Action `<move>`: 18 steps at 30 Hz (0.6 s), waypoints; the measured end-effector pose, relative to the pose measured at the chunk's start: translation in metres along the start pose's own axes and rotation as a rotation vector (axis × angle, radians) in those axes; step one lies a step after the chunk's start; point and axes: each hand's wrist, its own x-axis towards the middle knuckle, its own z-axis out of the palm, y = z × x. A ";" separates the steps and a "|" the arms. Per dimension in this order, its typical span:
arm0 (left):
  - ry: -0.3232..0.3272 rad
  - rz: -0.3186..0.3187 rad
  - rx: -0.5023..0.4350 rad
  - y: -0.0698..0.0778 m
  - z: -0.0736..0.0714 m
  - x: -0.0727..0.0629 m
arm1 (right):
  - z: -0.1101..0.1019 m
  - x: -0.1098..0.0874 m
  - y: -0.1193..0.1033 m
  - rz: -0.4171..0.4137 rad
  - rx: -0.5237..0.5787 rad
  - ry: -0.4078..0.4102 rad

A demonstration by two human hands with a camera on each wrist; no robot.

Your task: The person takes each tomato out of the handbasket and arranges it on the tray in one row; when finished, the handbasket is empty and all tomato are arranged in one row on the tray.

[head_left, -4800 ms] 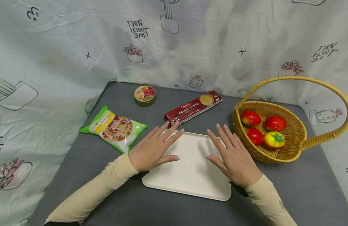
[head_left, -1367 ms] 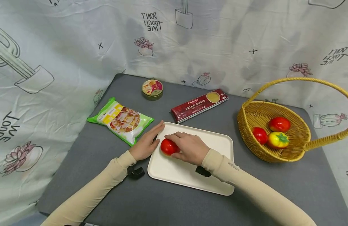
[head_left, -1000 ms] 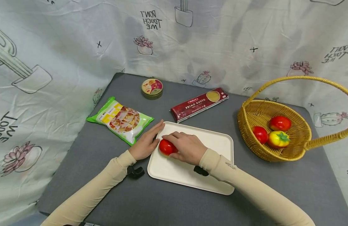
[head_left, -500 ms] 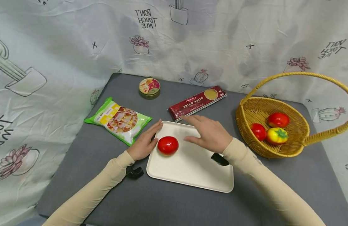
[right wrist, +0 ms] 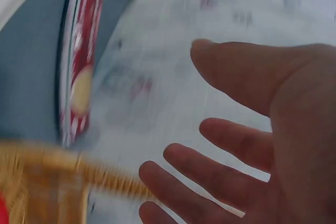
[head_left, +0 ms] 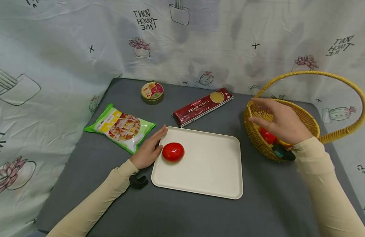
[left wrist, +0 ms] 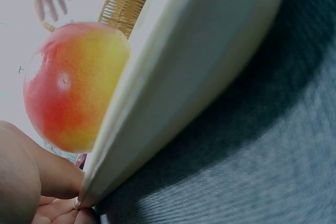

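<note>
A smooth red fruit with a yellow side (head_left: 173, 152), shaped like a mango, lies near the left end of the cream tray (head_left: 200, 164). My left hand (head_left: 148, 149) rests along the tray's left rim with fingers stretched out; in the left wrist view its thumb (left wrist: 58, 177) meets the rim, beside the fruit. Over the wicker basket (head_left: 256, 144) hovers my right hand (head_left: 284, 123), holding nothing, thumb and fingers spread apart. Beneath it a red fruit (head_left: 267, 135) shows in the basket, and the other fruit is mostly hidden by the hand and wrist.
A red spaghetti pack (head_left: 203, 107) lies behind the tray. Farther left are a round tin (head_left: 152, 92) and a green-and-white food bag (head_left: 121, 128). The basket's tall handle (head_left: 358, 95) arches up at the right; a printed curtain (head_left: 223, 42) hangs behind the grey table.
My right hand took a red fruit from the basket, set it on the tray, let go and moved right, back over the basket. My left hand moved onto the tray's left rim and stays there.
</note>
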 end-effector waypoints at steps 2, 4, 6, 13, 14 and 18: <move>-0.001 -0.004 -0.002 0.000 0.000 0.000 | -0.007 -0.004 0.019 0.040 0.000 -0.015; -0.001 -0.006 -0.002 0.000 0.000 0.000 | -0.011 -0.009 0.037 0.086 -0.001 -0.052; -0.003 -0.011 -0.003 0.000 0.000 0.000 | -0.012 -0.012 0.052 0.130 -0.016 -0.104; -0.007 -0.027 -0.007 0.001 0.000 0.001 | -0.003 -0.017 0.088 0.165 -0.052 -0.240; -0.007 -0.027 -0.007 0.001 0.000 0.002 | -0.002 -0.017 0.091 0.158 -0.051 -0.249; -0.008 -0.034 -0.011 0.003 0.001 0.002 | 0.004 -0.019 0.099 0.109 -0.043 -0.259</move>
